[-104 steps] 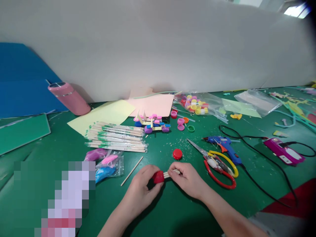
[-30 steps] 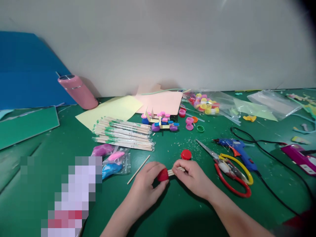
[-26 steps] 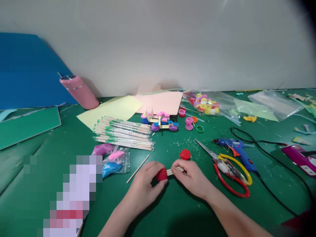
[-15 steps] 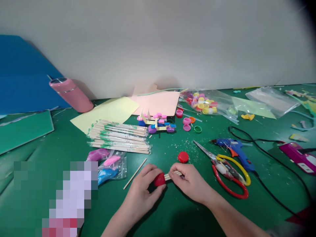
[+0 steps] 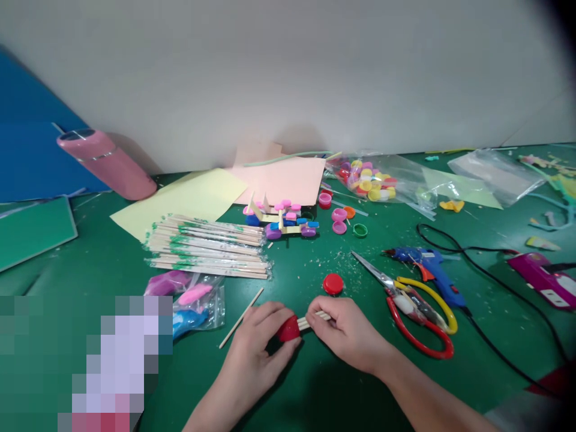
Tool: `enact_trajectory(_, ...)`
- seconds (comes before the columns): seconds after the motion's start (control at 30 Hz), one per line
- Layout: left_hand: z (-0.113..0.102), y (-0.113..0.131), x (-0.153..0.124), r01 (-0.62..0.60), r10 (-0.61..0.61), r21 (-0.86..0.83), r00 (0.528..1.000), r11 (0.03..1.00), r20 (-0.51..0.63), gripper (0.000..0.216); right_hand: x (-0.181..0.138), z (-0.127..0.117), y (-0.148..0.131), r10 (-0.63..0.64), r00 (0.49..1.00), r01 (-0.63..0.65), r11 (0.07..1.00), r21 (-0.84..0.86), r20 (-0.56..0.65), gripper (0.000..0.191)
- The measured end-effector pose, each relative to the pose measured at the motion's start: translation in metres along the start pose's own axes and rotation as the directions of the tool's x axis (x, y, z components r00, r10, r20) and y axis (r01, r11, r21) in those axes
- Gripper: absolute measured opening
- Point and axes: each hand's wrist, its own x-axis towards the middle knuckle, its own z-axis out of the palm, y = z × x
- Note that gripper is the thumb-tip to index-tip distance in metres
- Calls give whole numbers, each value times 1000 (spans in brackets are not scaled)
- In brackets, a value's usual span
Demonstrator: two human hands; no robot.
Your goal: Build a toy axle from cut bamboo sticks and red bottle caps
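My left hand (image 5: 265,336) grips a red bottle cap (image 5: 288,329) between thumb and fingers. Several short wooden sticks (image 5: 304,324) run from the cap toward my right hand (image 5: 342,327), whose fingers pinch their other end. Whether the sticks are fixed to the cap, I cannot tell. Just beyond my hands lies a second red cap (image 5: 333,284) on the green table. One loose wooden stick (image 5: 240,318) rests to the left of my left hand. Scissors (image 5: 409,306) with red and yellow handles lie open to the right.
Wrapped chopsticks (image 5: 209,247) lie at left, near bags of coloured clay (image 5: 193,303). Small stick-and-cap models (image 5: 290,228) stand behind. A blue glue gun (image 5: 427,273) with a black cord is at right. Further back are a bag of caps (image 5: 369,183) and a pink bottle (image 5: 110,163).
The view has shifted slightly, so the things at left appear further left. Both hands keep nearly the same hold on the red cap and the sticks.
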Motion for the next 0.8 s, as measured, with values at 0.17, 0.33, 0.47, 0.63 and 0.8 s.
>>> enact_trajectory(0.17, 1, 1, -1, 13, -14, -80, 1000, 997, -17, 16, 1, 0, -1, 0, 1000, 0, 1000, -8, -10, 20)
enact_trajectory(0.33, 1, 1, -1, 0, -2, -81, 1000, 997, -28, 17, 1, 0, -2, -13, 1000, 13, 1000, -14, -18, 20)
enact_trajectory(0.47, 1, 2, -1, -4, 2, -76, 1000, 997, -28, 18, 1, 1, -1, -14, 1000, 14, 1000, -14, -23, 19)
enact_trajectory(0.63, 1, 3, 0, -4, 2, -69, 1000, 998, -30, 17, 0, 1, -2, -26, 999, 25, 1000, -12, -32, 20)
enact_trajectory(0.8, 1, 2, -1, 5, -6, -71, 1000, 997, -23, 16, 1, 1, -2, -35, 999, 35, 999, -7, -35, 19)
